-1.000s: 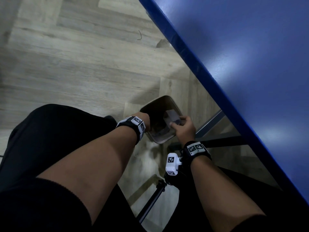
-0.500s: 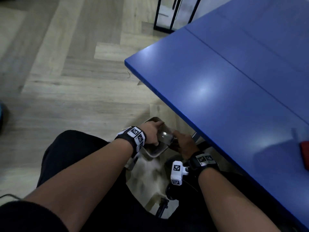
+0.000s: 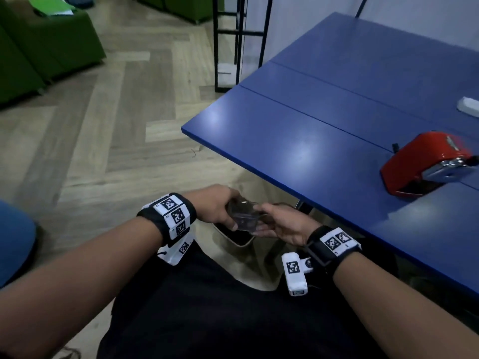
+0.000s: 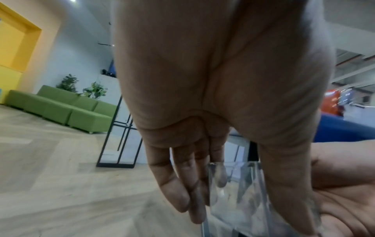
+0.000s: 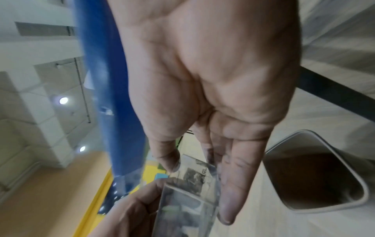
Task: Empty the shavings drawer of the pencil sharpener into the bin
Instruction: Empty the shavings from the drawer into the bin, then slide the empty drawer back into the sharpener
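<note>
The clear plastic shavings drawer (image 3: 245, 215) hangs between both hands, just above the bin (image 3: 234, 240) on the floor beside my knees. My left hand (image 3: 229, 213) grips its left end, thumb on one side and fingers (image 4: 182, 189) on the other. My right hand (image 3: 263, 220) pinches the right end between thumb and fingers (image 5: 229, 200). Through the walls of the drawer (image 5: 188, 192) I see dark smudges. The bin (image 5: 343, 162) stands open with a brown inside. The red pencil sharpener (image 3: 425, 164) sits on the blue table (image 3: 311, 141) to the right.
The blue table's edge runs close past my right hand. A white object (image 3: 467, 106) lies at the table's far right. A black metal frame (image 3: 233, 42) and green sofas (image 3: 39, 47) stand behind; a blue seat (image 3: 13, 237) is at left.
The drawer has come up out of the bin's mouth. My left hand, earlier at the bin's rim, now grips the drawer too. The view has lifted, bringing the sharpener into sight.
</note>
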{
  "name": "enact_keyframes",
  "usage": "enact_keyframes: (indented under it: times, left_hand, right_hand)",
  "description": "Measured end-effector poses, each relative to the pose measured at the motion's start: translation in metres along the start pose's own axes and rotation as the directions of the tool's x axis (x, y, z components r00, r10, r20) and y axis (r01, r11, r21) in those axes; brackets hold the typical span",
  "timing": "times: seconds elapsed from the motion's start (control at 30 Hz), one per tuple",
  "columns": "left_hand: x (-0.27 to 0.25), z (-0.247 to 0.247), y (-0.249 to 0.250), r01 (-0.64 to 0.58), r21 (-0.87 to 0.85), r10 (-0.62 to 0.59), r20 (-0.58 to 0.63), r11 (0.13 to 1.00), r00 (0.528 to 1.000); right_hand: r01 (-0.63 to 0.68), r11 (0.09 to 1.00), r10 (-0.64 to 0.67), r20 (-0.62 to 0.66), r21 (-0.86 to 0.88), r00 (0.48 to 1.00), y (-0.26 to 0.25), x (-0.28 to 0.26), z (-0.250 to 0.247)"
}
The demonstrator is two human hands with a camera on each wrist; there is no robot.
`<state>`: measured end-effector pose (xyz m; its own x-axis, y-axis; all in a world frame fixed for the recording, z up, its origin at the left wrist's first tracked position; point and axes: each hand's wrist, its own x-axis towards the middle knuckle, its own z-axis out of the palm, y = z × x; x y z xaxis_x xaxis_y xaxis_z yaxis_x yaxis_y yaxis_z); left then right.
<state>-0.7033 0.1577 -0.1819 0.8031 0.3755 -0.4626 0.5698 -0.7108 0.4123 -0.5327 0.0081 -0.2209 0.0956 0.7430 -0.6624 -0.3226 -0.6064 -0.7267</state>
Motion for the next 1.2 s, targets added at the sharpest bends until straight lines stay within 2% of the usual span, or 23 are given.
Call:
enact_keyframes:
  times: [0.13,0.2,0.3,0.37,0.43,0.57,0.77,0.83,0.93,1.03,1.13,1.2]
  left_hand:
    - [-0.04,-0.022,0.023,-0.075,0.044,0.075,0.001,0.996,0.997]
    - [-0.057,-0.034,0.038,-0.11,0.064,0.11,-0.002,0.992,0.994]
    - [-0.073,-0.052,0.068,-0.18,0.103,0.181,-0.005,0.978,0.983]
    - [-0.079,-0.061,0.095,-0.253,0.139,0.256,-0.005,0.958,0.967]
    - [-0.08,-0.069,0.125,-0.324,0.185,0.331,-0.007,0.928,0.943]
    - [-0.071,-0.082,0.181,-0.456,0.258,0.462,0.041,0.852,0.886]
    - [-0.041,-0.095,0.258,-0.587,0.323,0.558,0.189,0.742,0.808]
    - [-0.028,-0.111,0.282,-0.613,0.377,0.596,0.177,0.694,0.783]
    - [0.0,-0.138,0.314,-0.632,0.46,0.677,0.085,0.624,0.731]
    - [0.033,-0.153,0.346,-0.584,0.587,0.673,0.088,0.56,0.734]
    - [0.064,-0.153,0.367,-0.555,0.717,0.637,0.202,0.421,0.744]
    - [0.082,-0.15,0.375,-0.552,0.764,0.6,0.28,0.334,0.75]
  right_hand:
    - [0.076,0.996,-0.074,0.049,-0.051,0.996,-0.003,-0.056,0.011]
    - [0.192,0.971,-0.186,0.053,-0.146,0.981,-0.005,-0.088,0.014]
    - [0.377,0.84,-0.407,0.006,-0.39,0.913,-0.011,-0.139,0.011]
    - [0.409,0.719,-0.521,-0.046,-0.561,0.852,-0.012,-0.168,0.003]
    - [0.414,0.646,-0.606,-0.101,-0.641,0.789,-0.012,-0.192,-0.009]
    - [0.416,0.66,-0.655,-0.209,-0.625,0.726,-0.006,-0.236,-0.039]
    - [0.411,0.725,-0.66,-0.387,-0.553,0.644,0.022,-0.285,-0.082]
    - [0.381,0.746,-0.648,-0.462,-0.546,0.606,0.033,-0.297,-0.096]
    - [0.337,0.771,-0.627,-0.555,-0.54,0.546,0.045,-0.311,-0.114]
    - [0.28,0.784,-0.613,-0.62,-0.554,0.49,0.048,-0.319,-0.127]
    - [0.206,0.783,-0.609,-0.654,-0.587,0.448,0.043,-0.32,-0.134]
    - [0.155,0.795,-0.586,-0.677,-0.586,0.446,0.039,-0.318,-0.139]
